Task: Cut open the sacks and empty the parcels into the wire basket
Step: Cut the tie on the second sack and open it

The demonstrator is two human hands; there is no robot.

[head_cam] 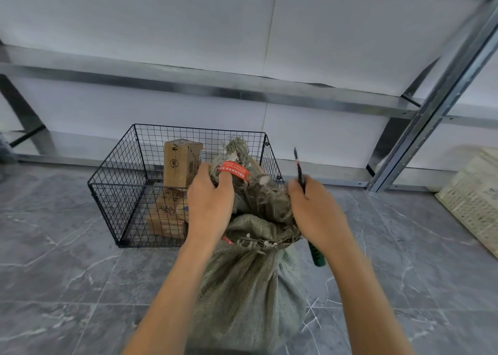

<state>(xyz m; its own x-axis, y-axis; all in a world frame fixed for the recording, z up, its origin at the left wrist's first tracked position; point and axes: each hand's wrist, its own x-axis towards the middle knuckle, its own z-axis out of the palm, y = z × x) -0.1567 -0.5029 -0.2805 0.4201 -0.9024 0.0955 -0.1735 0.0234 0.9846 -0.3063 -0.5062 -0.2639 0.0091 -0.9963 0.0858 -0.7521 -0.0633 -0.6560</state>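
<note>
**Head view.** A grey-green woven sack (250,295) stands on the grey marbled floor (67,274) directly in front of the black wire basket (118,182). Its gathered neck rises before the basket's right half. A red printed band (233,171) wraps the neck just under the frayed top.

The person's left hand (210,201), on the side of the neck nearer the basket's middle, grips the bunched cloth just below the band, fingers curled round it. The right hand (318,212), off the basket's right end, is closed round a slim cutting tool (299,170). The tool's dark tip, marked with a red ring, points upward beside the basket's right rim, and its green handle (316,256) sticks out below the wrist. The same hand lies against the sack's folded cloth. The tip is thin and blurred, so it may be a blade or a hook.

Inside the basket, toward its rear middle, an upright parcel (179,163) of brown cardboard stands on end. A flat parcel (167,214) lies below it, nearer the basket's front wall.

Behind the basket a grey metal shelving frame (215,85) runs along a white wall. Well to the right of the basket, a pale woven crate (474,201) sits on the floor.
</note>
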